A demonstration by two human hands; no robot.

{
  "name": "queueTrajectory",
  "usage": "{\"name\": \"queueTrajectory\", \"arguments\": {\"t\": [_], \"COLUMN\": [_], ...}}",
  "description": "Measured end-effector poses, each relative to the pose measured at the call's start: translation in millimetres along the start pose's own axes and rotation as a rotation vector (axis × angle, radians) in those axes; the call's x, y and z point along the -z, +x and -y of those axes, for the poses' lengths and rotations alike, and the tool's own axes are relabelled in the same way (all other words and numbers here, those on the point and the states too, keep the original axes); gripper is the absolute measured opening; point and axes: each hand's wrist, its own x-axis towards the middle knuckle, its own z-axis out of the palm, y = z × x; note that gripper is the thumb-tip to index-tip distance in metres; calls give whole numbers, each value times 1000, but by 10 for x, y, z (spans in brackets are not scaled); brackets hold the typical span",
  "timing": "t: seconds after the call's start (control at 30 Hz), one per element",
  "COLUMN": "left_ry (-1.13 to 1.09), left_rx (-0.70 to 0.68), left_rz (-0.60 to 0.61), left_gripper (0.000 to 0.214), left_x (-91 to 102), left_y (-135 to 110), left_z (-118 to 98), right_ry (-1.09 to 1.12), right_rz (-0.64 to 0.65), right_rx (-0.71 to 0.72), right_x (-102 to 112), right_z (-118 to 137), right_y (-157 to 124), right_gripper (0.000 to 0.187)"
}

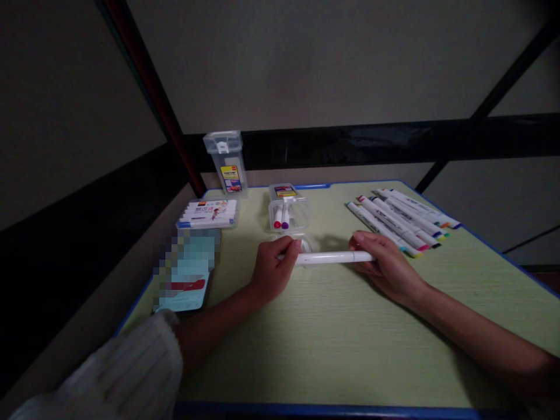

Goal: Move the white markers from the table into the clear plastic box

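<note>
a slim white marker (326,257), smooth and glossy along its barrel, lies just right of the middle of the frame and below its mid-height. it is held by both ends, nearly level, running from left to right with only a slight rise toward the right side of the frame. a thin seam crosses it near the right end. most of its long, straight middle shows bare, with a pale sheen; both ends are partly covered by fingers (292,252), hiding any end colour.
</note>
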Motion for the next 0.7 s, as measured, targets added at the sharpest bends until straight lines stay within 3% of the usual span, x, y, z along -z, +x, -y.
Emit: {"name": "queueTrajectory", "arguments": {"t": [0.17, 0.7], "left_ry": [28, -53], "left_rx": [-43, 102], "left_rz": [-31, -36], "left_gripper": [36, 35], "left_x": [15, 7], "left_y": [-15, -21], "left_z": [-15, 5], "right_ry": [-70, -196], "right_rz": [-27, -128], "right_rx": [-6, 209], "right_x": [-2, 24], "right_z": [-26, -44], "right_y": [0, 20], "right_gripper": [34, 29]}}
